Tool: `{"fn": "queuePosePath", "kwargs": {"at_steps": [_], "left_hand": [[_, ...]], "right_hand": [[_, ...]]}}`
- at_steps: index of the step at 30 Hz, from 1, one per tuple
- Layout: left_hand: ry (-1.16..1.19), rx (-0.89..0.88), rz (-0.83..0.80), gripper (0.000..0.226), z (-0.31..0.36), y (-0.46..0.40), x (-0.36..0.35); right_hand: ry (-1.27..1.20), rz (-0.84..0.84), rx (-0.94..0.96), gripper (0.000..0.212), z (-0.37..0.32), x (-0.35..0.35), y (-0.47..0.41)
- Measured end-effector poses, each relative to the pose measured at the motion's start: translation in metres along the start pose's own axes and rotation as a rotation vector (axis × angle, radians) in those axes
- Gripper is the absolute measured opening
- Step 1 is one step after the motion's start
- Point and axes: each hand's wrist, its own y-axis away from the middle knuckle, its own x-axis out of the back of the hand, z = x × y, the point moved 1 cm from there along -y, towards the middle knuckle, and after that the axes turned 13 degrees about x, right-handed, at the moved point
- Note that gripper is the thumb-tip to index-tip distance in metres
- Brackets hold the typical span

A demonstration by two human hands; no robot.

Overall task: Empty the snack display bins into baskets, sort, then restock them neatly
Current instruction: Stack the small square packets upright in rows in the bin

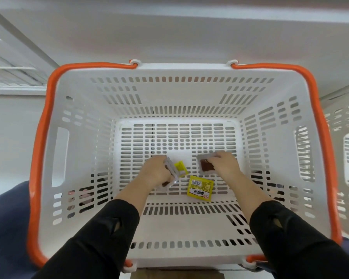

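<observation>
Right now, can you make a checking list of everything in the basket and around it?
Surface: white slotted basket with orange handles; its floor shows between the packets.
Job's things: large yellow packet lies flat on the basket floor, untouched; small yellow packet beside the left hand; clear packets with brown contents in both hands.
Clutter: nothing seen.
Grippers: left hand grips clear packets; right hand pinches one clear packet.
Cables: nothing seen.
Surroundings: second white basket at the right edge; white shelving at the upper left; dark blue fabric at the lower left.
</observation>
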Motion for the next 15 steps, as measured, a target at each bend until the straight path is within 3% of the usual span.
{"fn": "queuePosePath", "kwargs": {"at_steps": [2,4,7,10,15], "left_hand": [[0.231,-0.036,0.065,0.016,0.008,-0.002,0.014],[0.562,-0.028,0.058,0.026,0.011,-0.004,0.026],[0.989,-0.015,-0.158,0.032,0.013,-0.002,0.033],[1.092,-0.032,-0.362,0.028,0.020,-0.001,0.028],[1.026,-0.078,-0.270,0.051,0.029,0.001,0.026]], "right_hand": [[-0.357,0.096,-0.080,0.028,-0.013,0.000,-0.004],[-0.610,0.175,-0.150,0.028,-0.021,0.004,-0.006],[-0.803,0.146,-0.188,0.014,-0.030,0.007,-0.004],[-0.855,-0.005,-0.137,0.014,-0.042,0.005,-0.005],[-0.802,-0.164,-0.090,0.036,-0.057,0.002,-0.004]]}}
